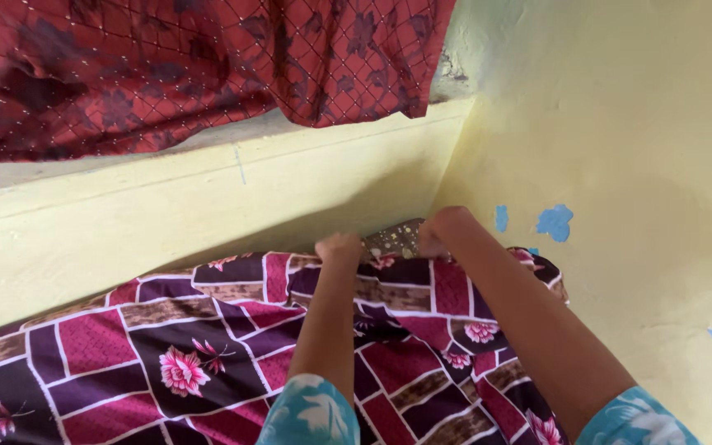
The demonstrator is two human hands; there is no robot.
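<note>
Bedsheet (208,346), soft and floppy and light by the look of it, dark purple and red blocks with pink flowers, spread over the bed and running up into the corner of the yellow wall (620,124). Both hands closed tight on its far edge right at that corner, left hand (339,247) and right hand (438,231) near each other, with a bit of speckled brown mattress (395,239) peeping out between. Best gripped by the edge or corner, likely to bunch and slide, not break.
</note>
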